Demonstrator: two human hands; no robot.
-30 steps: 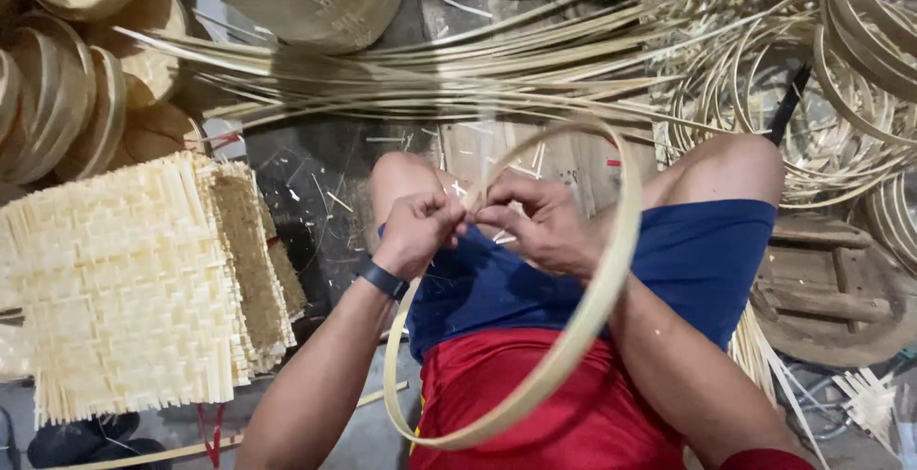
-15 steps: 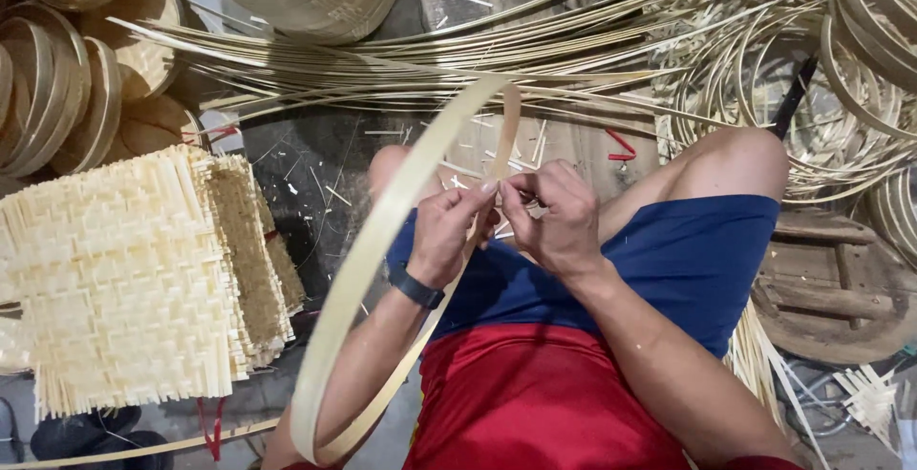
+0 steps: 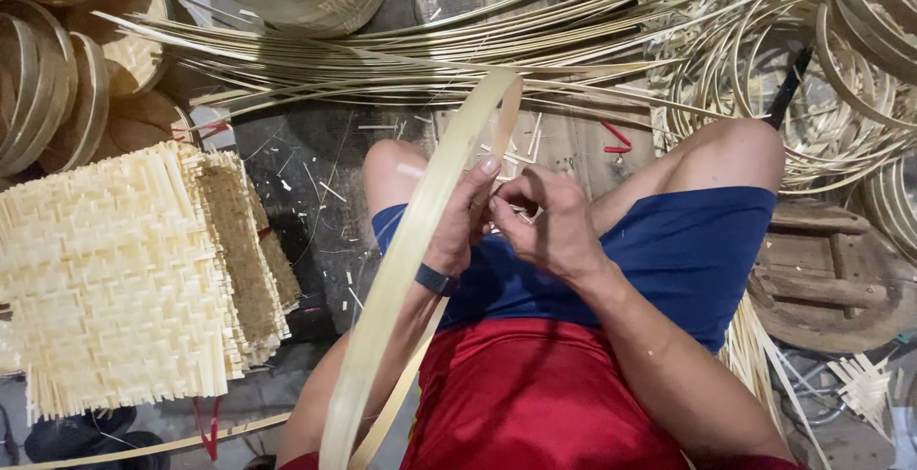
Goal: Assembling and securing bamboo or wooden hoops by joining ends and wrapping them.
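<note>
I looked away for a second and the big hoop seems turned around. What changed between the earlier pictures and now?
The bamboo hoop swung from the person's right side, around the right arm, over to the left, and now stands nearly edge-on. Both hands kept hold of it: the left hand grips the band, the right hand works beside it. The stack of woven mats and the loose bamboo strips stayed put.

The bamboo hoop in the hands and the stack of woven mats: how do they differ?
The hoop is one bent strip, an open ring; the mats are many strips woven into flat squares. The hoop is held tilted by the left hand and right hand; the mats lie stacked, untouched. Both are pale bamboo.
</note>
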